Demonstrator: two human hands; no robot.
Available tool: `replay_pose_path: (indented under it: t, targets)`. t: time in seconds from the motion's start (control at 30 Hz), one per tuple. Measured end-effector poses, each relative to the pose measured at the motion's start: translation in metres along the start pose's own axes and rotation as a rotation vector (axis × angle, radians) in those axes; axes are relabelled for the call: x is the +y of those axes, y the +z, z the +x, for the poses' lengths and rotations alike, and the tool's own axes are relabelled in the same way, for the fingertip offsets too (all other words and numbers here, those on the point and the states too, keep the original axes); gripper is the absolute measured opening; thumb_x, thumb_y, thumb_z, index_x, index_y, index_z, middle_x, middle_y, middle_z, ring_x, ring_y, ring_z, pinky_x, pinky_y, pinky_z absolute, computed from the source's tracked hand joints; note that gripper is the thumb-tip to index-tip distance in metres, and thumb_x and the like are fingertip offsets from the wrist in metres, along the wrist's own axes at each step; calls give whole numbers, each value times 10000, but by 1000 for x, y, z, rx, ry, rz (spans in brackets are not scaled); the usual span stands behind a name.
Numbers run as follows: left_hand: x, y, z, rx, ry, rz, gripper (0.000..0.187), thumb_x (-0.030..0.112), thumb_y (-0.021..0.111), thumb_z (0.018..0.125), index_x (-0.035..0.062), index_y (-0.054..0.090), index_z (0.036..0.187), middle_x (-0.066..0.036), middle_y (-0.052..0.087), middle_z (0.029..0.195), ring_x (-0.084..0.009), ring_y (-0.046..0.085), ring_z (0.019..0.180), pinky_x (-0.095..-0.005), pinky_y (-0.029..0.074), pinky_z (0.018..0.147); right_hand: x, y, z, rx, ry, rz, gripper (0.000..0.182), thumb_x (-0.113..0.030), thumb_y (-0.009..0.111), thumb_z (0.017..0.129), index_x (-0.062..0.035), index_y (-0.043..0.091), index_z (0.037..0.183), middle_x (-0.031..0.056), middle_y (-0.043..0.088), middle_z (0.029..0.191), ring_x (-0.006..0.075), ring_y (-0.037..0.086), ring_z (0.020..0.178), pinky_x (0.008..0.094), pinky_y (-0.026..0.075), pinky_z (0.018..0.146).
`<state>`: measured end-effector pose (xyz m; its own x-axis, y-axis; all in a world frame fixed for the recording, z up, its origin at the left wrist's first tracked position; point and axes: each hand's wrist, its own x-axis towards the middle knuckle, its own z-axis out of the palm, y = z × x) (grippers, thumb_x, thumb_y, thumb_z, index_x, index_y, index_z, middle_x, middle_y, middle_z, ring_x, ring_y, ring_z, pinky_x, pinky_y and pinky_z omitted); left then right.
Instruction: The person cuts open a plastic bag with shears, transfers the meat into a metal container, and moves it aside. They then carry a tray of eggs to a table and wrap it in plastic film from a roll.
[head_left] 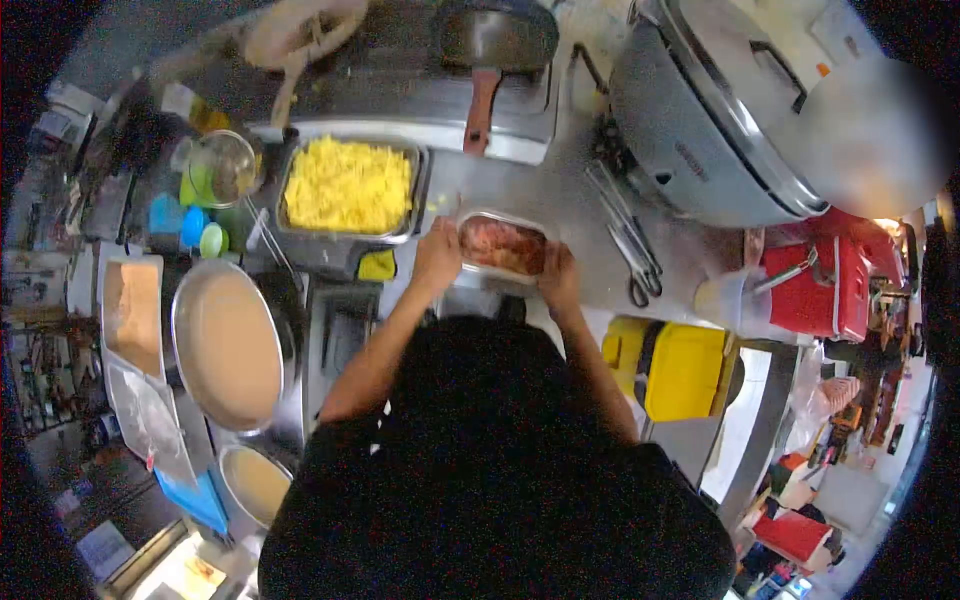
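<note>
A small metal tray [487, 271] with reddish-brown food, perhaps meat, is held between my two hands over the steel counter. My left hand [437, 257] grips its left end, and my right hand [559, 277] has the right end. Both hands have their fingers closed on the rim, with some fingertips hidden beneath. Just left of my left hand stands a larger metal tray [420, 190] heaped with yellow scrambled egg [347, 186]. Scissors [640, 280] and tongs [610, 190] lie on the counter to the right of my right hand.
Two pans, one dark [497, 38], sit on the stove at the back. A big grey cooker [690, 150] stands at the right, before a red box [815, 290]. Bowls of beige liquid [230, 345] line the left side. A yellow container [688, 370] is low at right.
</note>
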<state>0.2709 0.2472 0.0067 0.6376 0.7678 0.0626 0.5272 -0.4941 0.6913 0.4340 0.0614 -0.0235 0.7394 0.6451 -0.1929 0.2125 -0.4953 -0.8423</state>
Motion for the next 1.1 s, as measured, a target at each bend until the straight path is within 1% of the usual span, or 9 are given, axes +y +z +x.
replay_pose_path:
  t: [0.07, 0.27, 0.4, 0.47, 0.57, 0.63, 0.77, 0.9, 1.1]
  targets:
    - [25, -12, -5, -13, -78, -89, 252, 165, 381, 984, -20, 539, 1049, -327, 601, 901, -514, 578, 865, -561, 467, 739, 24, 4, -13, 169, -240, -133, 428, -343, 402, 1032, 41, 593, 1037, 153, 637, 877, 204, 601, 815, 345, 490, 739]
    - [28, 4, -5, 19, 54, -38, 209, 178, 382, 988, -9, 475, 1007, -292, 576, 795, -511, 563, 843, -590, 430, 691, -17, -19, -3, 115, -205, 17, 472, -387, 430, 1006, 62, 572, 1038, 200, 614, 837, 267, 594, 838, 410, 485, 735]
    - [21, 4, -9, 105, 102, -96, 254, 219, 360, 1004, -7, 476, 999, -314, 577, 827, -522, 558, 808, -578, 434, 699, -12, -22, -6, 279, -432, -74, 488, -383, 408, 1007, 59, 611, 971, 231, 620, 831, 318, 603, 811, 415, 482, 706]
    - [2, 11, -10, 82, 73, -86, 268, 227, 356, 1007, -9, 482, 1000, -321, 582, 851, -526, 558, 820, -577, 436, 703, -44, -24, 14, 40, -196, 189, 449, -339, 409, 1012, 54, 618, 954, 254, 628, 852, 365, 601, 787, 439, 477, 710]
    - [15, 0, -18, 97, -10, -176, 298, 238, 356, 1003, -26, 495, 998, -334, 597, 915, -527, 565, 874, -564, 455, 737, -49, -17, 27, 350, -676, -103, 397, -282, 392, 1029, 58, 564, 917, 238, 609, 786, 368, 566, 678, 447, 450, 664]
    - [-19, 23, -19, -2, -108, -137, 286, 226, 364, 994, -32, 490, 996, -344, 593, 939, -525, 564, 897, -562, 457, 756, -48, -17, 5, 91, -249, 67, 404, -293, 397, 1029, 62, 554, 915, 231, 615, 810, 361, 576, 706, 422, 455, 679]
    - [12, -12, -16, 32, -116, -178, 274, 213, 394, 976, -42, 493, 997, -343, 595, 915, -524, 565, 882, -571, 453, 759, -61, -18, 13, 8, -205, -5, 388, -353, 418, 1013, -5, 587, 977, 209, 643, 921, 372, 619, 850, 460, 469, 759]
    - [-8, 5, -17, 142, 107, -117, 270, 208, 362, 987, -34, 463, 1052, -336, 599, 887, -524, 568, 863, -575, 447, 739, -23, -2, 35, 66, -350, 41, 458, -376, 390, 1033, 35, 566, 936, 158, 603, 782, 213, 562, 690, 372, 475, 643]
    - [47, -36, -33, -3, -160, -204, 307, 217, 370, 988, -54, 509, 1022, -312, 613, 813, -519, 582, 807, -575, 455, 705, -7, 4, 38, 51, -264, 51, 446, -392, 398, 1028, 12, 568, 950, 119, 605, 775, 171, 584, 655, 329, 477, 553]
